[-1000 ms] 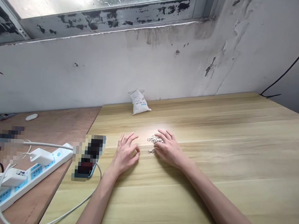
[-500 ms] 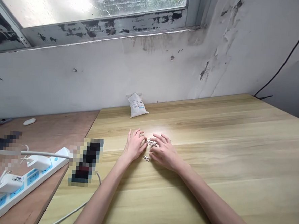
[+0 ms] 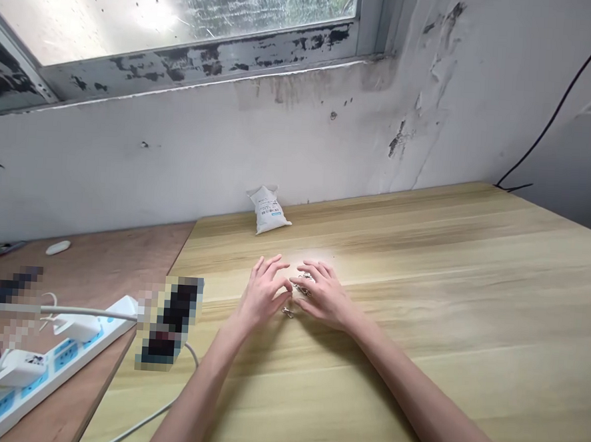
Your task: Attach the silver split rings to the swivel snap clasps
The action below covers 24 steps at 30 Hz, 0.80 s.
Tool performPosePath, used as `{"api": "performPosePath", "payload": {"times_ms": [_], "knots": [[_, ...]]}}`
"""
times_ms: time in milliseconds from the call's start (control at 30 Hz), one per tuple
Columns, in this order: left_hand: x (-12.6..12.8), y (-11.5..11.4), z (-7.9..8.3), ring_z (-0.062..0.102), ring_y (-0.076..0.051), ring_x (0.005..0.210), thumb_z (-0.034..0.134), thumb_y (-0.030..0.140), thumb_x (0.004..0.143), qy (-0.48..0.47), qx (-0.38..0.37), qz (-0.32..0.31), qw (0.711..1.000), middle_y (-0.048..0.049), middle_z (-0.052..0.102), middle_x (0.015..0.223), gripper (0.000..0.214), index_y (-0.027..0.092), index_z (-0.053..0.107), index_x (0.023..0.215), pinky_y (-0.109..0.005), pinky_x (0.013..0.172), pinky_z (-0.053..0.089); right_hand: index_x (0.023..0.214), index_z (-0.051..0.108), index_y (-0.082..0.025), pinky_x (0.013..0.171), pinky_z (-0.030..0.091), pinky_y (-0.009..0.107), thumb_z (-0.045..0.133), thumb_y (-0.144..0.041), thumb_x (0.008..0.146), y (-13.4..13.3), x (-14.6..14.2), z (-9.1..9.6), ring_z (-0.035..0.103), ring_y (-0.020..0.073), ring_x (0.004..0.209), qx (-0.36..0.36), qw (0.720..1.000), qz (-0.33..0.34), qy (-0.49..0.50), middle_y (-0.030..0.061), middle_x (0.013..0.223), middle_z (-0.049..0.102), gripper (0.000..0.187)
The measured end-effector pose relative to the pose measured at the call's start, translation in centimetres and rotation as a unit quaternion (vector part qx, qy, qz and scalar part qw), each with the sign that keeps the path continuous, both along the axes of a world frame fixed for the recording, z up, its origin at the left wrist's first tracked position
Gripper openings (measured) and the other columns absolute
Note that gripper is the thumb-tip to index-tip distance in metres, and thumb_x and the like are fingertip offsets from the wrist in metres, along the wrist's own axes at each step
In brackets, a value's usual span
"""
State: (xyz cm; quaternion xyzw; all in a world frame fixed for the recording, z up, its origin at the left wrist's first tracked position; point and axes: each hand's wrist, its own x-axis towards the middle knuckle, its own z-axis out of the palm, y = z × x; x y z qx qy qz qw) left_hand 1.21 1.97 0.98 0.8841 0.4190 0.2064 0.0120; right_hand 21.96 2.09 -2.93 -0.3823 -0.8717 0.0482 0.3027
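Observation:
In the head view a small heap of shiny silvery metal clasps (image 3: 304,283) lies on the wooden table, partly covered by my right hand. My right hand (image 3: 324,295) arches over the heap with its fingers apart, and I see nothing held in it. To the left, my left hand (image 3: 265,294) is curved with its fingers spread, its thumb and forefinger pointing toward the heap; nothing shows between them. One loose metal clasp (image 3: 288,312) lies on the wood just below the two hands, near my left thumb.
A white printed packet (image 3: 270,213) stands at the table's back by the wall. Toward the left are a pixelated dark object (image 3: 172,323), a white cable (image 3: 148,417) and a power strip (image 3: 61,360) with plugs. A white oval object (image 3: 58,248) lies on the brown table (image 3: 138,251).
My left hand's fingers have spread and its thumb has come nearer the loose clasp. My right hand has shifted slightly left over the heap. The camera view has moved a little.

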Motion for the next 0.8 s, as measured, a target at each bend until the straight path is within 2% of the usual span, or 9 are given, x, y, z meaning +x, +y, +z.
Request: {"api": "performPosePath", "payload": {"times_ms": [100, 200, 367, 567, 800], "knots": [[0.2, -1.0, 1.1, 0.037, -0.026, 0.139, 0.060, 0.021, 0.089, -0.010, 0.001, -0.026, 1.000, -0.0049, 0.057, 0.132, 0.006, 0.024, 0.065, 0.085, -0.054, 0.115, 0.028, 0.107, 0.067, -0.025, 0.109, 0.031, 0.053, 0.060, -0.038, 0.091, -0.2, -0.2, 0.3, 0.039, 0.0307, 0.135, -0.021, 0.999, 0.022, 0.021, 0.0117, 0.130, 0.058, 0.022], [0.2, -1.6, 1.5, 0.036, -0.026, 0.140, 0.060, 0.023, 0.090, -0.015, -0.012, -0.038, 0.999, -0.0040, 0.057, 0.133, 0.006, 0.024, 0.065, 0.086, -0.052, 0.114, 0.031, 0.096, 0.070, -0.027, 0.108, 0.032, 0.053, 0.059, -0.039, 0.092, -0.6, -0.4, 0.6, 0.038, 0.0302, 0.136, -0.036, 0.998, 0.032, 0.033, 0.0095, 0.131, 0.058, 0.017], [-0.3, -2.2, 1.4, 0.035, -0.028, 0.139, 0.061, 0.026, 0.090, -0.024, -0.024, -0.022, 0.999, -0.0045, 0.056, 0.133, 0.008, 0.026, 0.068, 0.086, -0.052, 0.111, 0.034, 0.097, 0.072, -0.029, 0.108, 0.033, 0.053, 0.060, -0.035, 0.093, -0.7, -0.7, 0.3, 0.040, 0.0290, 0.135, -0.024, 0.998, 0.045, 0.025, 0.0081, 0.128, 0.059, 0.014], [-2.0, -2.4, 1.1, 0.035, -0.029, 0.139, 0.064, 0.027, 0.088, -0.048, -0.052, -0.001, 0.998, -0.0058, 0.053, 0.135, 0.017, 0.030, 0.069, 0.103, -0.050, 0.109, 0.038, 0.094, 0.074, -0.030, 0.105, 0.035, 0.054, 0.067, -0.035, 0.088, -0.5, -0.6, -0.1, 0.044, 0.0301, 0.130, -0.018, 0.998, 0.039, 0.037, 0.0076, 0.122, 0.061, 0.011], [-3.0, -1.9, 0.0, 0.040, -0.029, 0.136, 0.062, 0.023, 0.088, -0.012, 0.001, 0.007, 1.000, -0.0064, 0.057, 0.131, 0.016, 0.029, 0.071, 0.100, -0.050, 0.106, 0.040, 0.093, 0.074, -0.028, 0.101, 0.038, 0.052, 0.066, -0.034, 0.089, -0.6, -0.7, 0.0, 0.045, 0.0306, 0.128, -0.027, 0.998, 0.042, 0.046, 0.0085, 0.120, 0.062, 0.011]]}}
